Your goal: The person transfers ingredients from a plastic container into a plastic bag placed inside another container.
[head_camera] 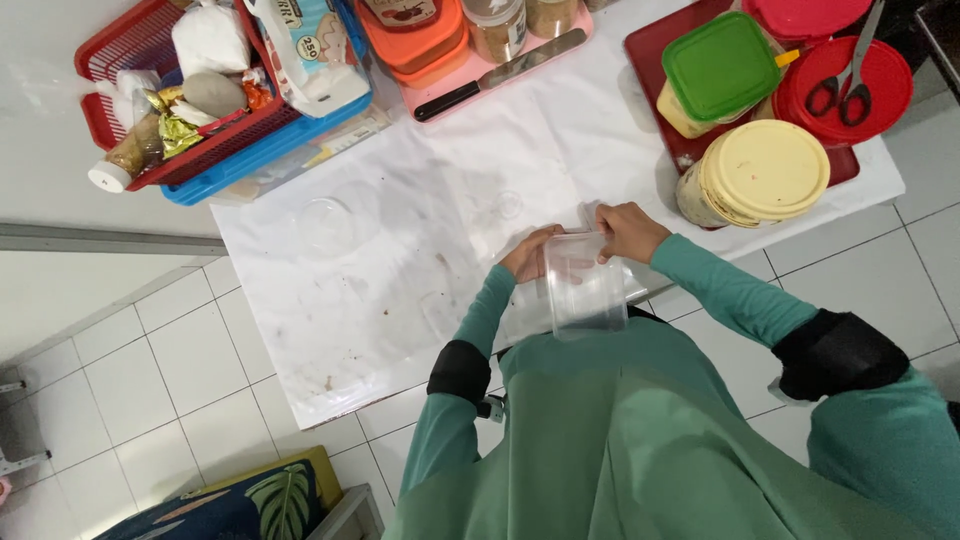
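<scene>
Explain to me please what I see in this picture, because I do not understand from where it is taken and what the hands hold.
A camera worn on a person's head looks straight down. There is no machine, only the person's own two hands. The left hand and right hand hold a clear plastic container between them over a white table. On the table lie a knife, a red basket of small items, and a red tray with lidded tubs and scissors.
</scene>
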